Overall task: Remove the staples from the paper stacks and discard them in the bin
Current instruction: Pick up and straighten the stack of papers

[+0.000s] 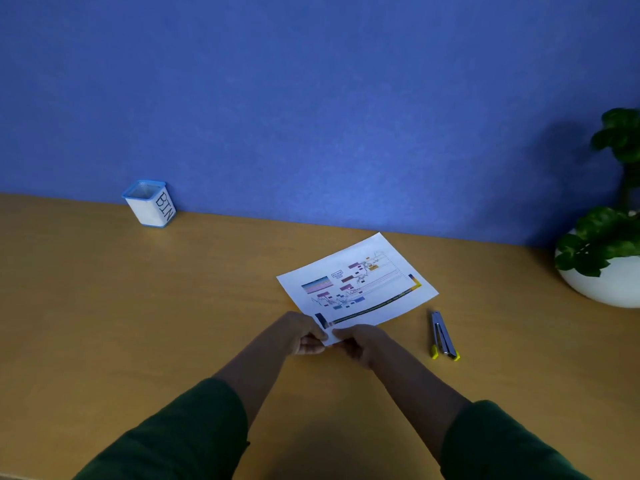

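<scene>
Against a blue wall, the wooden desk (104, 306) held a printed paper stack (360, 282) running away rightward from its near corner, pinched by left hand (301, 336) and right hand (363, 342); staple remover (443, 336) lay nearer the right, bin (149, 204) far left.

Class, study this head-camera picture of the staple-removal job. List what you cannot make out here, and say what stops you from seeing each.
1. The staple: hidden or too small; the left hand and right hand pinch and cover the near corner of the paper stack.
2. Sheet count: only the top page shows.
3. Inside the bin: the viewing angle hides its bottom.
4. The plant: cut off by the right edge.
5. The tool: too small and dim to identify.
</scene>
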`<state>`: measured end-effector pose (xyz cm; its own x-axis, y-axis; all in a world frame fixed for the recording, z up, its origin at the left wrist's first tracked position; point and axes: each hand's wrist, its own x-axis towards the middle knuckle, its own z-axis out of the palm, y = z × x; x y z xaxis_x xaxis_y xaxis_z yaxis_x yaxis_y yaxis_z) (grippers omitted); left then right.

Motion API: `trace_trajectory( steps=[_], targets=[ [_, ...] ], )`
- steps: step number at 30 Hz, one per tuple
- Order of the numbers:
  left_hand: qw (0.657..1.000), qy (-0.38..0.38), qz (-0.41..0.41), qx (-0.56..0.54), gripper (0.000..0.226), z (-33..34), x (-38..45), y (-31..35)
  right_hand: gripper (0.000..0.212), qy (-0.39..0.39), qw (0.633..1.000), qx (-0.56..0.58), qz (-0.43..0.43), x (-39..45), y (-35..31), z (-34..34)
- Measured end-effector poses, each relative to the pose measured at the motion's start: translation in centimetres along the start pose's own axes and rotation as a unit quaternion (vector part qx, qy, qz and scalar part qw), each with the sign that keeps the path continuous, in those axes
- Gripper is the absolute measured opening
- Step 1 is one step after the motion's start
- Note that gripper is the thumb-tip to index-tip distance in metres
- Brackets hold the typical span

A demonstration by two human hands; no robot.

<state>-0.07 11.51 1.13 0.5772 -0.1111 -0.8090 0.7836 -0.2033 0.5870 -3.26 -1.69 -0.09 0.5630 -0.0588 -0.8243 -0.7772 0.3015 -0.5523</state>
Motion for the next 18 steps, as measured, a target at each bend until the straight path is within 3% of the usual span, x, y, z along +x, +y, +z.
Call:
trace_trajectory(
  steps=[10, 12, 14, 16, 18],
  targets=[
    [0.999, -0.004, 0.006, -0.036, 0.015, -0.2, -0.2, -0.6, 0.016, 0.034, 0.998, 0.025, -0.042, 0.3, 0.1, 0.8],
    [0.999, 0.017, 0.011, -0.028, 0.015, -0.4, 0.2, -0.8, 0.016, 0.038, 0.997, -0.017, -0.062, 0.4, 0.2, 0.6],
    [0.999, 0.039, 0.013, -0.017, 0.014, -0.8, 0.5, -0.8, 0.032, 0.068, 0.988, -0.091, -0.101, 0.5, 0.2, -0.1],
    [0.998, 0.060, 0.015, -0.007, 0.014, -1.2, 0.8, -0.7, 0.039, 0.138, 0.953, -0.227, -0.148, 0.2, -0.3, -1.5],
    [0.997, 0.078, 0.019, -0.001, 0.015, -1.5, 1.2, -0.6, 0.041, 0.222, 0.888, -0.347, -0.203, -0.1, -1.2, -3.5]
  ],
)
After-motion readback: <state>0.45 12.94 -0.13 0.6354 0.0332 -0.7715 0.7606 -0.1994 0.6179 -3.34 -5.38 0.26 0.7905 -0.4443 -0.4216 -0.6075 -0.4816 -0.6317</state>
